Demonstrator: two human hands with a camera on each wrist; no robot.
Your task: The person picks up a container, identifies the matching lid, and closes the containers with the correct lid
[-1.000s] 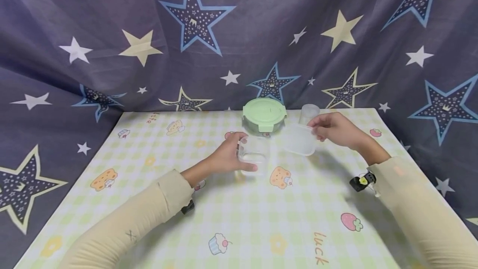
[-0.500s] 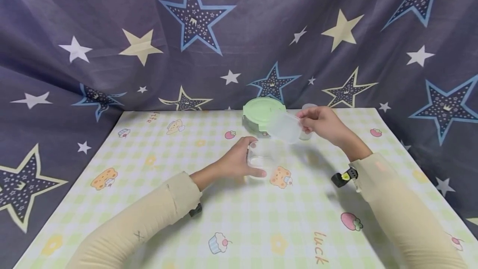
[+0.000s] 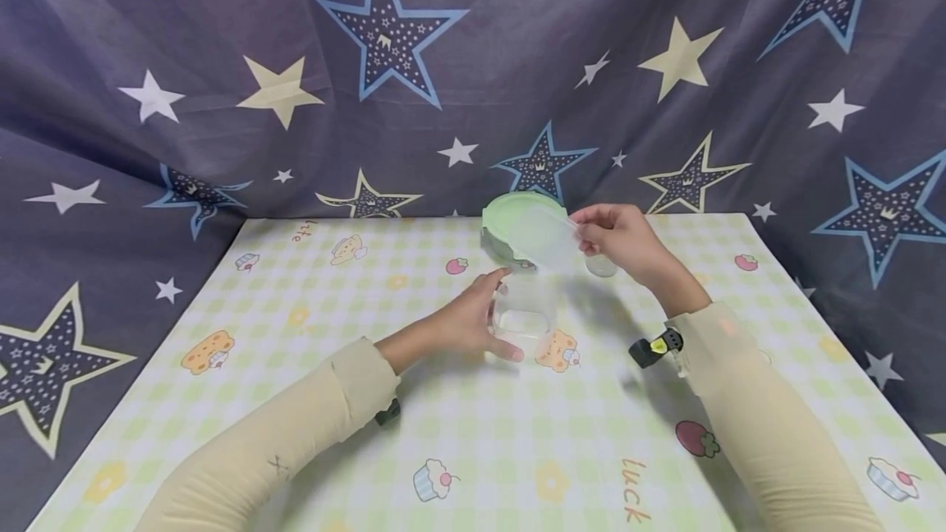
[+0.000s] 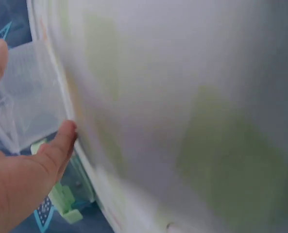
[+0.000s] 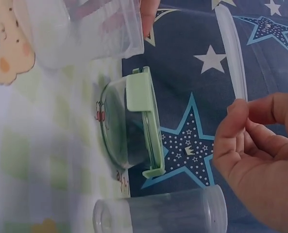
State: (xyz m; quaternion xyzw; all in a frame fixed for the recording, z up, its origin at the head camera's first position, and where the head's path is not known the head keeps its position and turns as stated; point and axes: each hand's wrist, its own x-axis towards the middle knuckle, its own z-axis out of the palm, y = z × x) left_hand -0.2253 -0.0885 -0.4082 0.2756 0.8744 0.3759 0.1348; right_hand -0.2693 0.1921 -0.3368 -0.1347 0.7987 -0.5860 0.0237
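My left hand (image 3: pixel 466 323) grips a clear plastic container (image 3: pixel 526 320) that stands on the table, thumb on the near side and fingers on the far side. In the left wrist view the container (image 4: pixel 29 92) shows between thumb and fingers. My right hand (image 3: pixel 624 245) pinches one edge of a translucent lid (image 3: pixel 545 238). The lid is held apart from the container, above and behind it, and covers part of a green-lidded round box (image 3: pixel 510 208) in the head view. Edge-on, the lid (image 5: pixel 233 53) shows between thumb and forefinger in the right wrist view.
The round box (image 5: pixel 144 97), with green clips, stands behind the container. To its right is a clear cylindrical cup (image 5: pixel 168 213), partly hidden behind my right hand in the head view. A checked cloth covers the table (image 3: pixel 355 450); a star-patterned curtain (image 3: pixel 458 48) hangs behind.
My right hand has carried the lid leftward and up, from beside the round box to in front of it. My left hand has shifted the container slightly right.
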